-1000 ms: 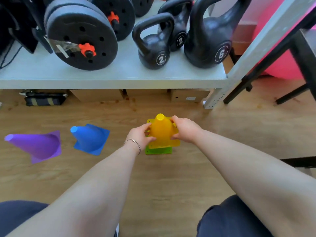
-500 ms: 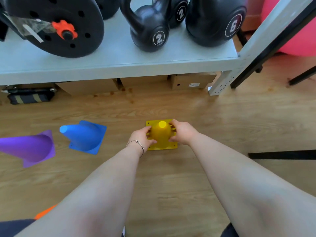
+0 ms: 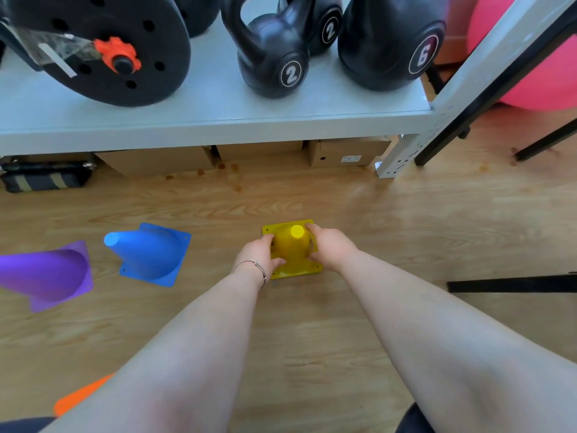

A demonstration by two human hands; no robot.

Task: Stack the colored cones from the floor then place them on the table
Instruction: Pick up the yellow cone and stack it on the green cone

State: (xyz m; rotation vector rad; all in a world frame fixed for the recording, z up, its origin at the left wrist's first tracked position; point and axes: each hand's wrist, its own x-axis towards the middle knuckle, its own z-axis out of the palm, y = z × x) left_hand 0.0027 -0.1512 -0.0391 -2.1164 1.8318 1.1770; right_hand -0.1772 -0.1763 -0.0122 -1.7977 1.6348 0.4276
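A yellow cone point(image 3: 292, 250) stands upright on the wooden floor in the middle of the view, pressed down flat; the green cone seen under it earlier is now hidden. My left hand point(image 3: 257, 256) grips its left side and my right hand point(image 3: 327, 248) grips its right side. A blue cone point(image 3: 150, 254) stands to the left, and a purple cone point(image 3: 50, 276) stands at the far left edge. Part of an orange cone point(image 3: 81, 396) shows at the lower left, behind my left forearm.
A grey shelf point(image 3: 218, 120) runs across the top, holding weight plates point(image 3: 103, 48) and kettlebells point(image 3: 274, 64). Cardboard boxes point(image 3: 346, 151) sit beneath it. A pink ball point(image 3: 530, 76) and black frame legs point(image 3: 512, 282) are at the right.
The yellow cone has gone down over the green cone until its base lies flat, hiding the green one. Both hands kept their grip.
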